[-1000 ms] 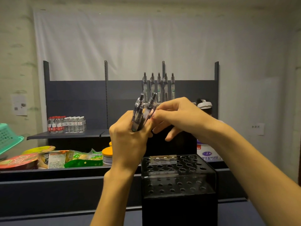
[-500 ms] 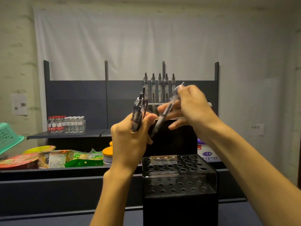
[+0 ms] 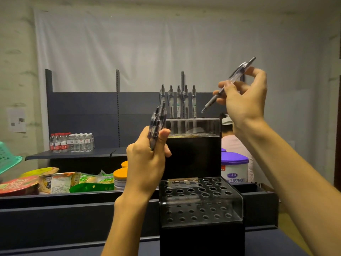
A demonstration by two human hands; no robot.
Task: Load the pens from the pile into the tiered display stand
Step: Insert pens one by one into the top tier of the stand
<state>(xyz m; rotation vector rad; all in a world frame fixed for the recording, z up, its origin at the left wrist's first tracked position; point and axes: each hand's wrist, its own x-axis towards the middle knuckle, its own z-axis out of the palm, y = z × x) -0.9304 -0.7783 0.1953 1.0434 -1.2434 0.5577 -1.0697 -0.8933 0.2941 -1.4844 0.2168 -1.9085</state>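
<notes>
A tiered display stand rises in front of me: its clear upper tier [image 3: 193,126] holds several pens [image 3: 178,100] standing upright, and its lower clear tier [image 3: 201,200] shows rows of holes with nothing in them. My left hand [image 3: 145,163] grips a small bundle of pens [image 3: 156,124] upright, left of the upper tier. My right hand [image 3: 243,102] pinches a single pen [image 3: 228,84] slanted with its tip down-left, held up to the right of the standing pens.
Behind the stand runs a dark shelf unit [image 3: 83,111] with water bottles [image 3: 71,142]. Snack packets [image 3: 55,182] and orange-lidded jars [image 3: 120,177] lie at left, a green basket [image 3: 7,157] at far left, a purple-lidded tub [image 3: 234,169] at right. A person [image 3: 232,143] sits behind.
My right hand drew one pen out of the bundle and carried it up and to the right. My left hand stayed put, holding the rest.
</notes>
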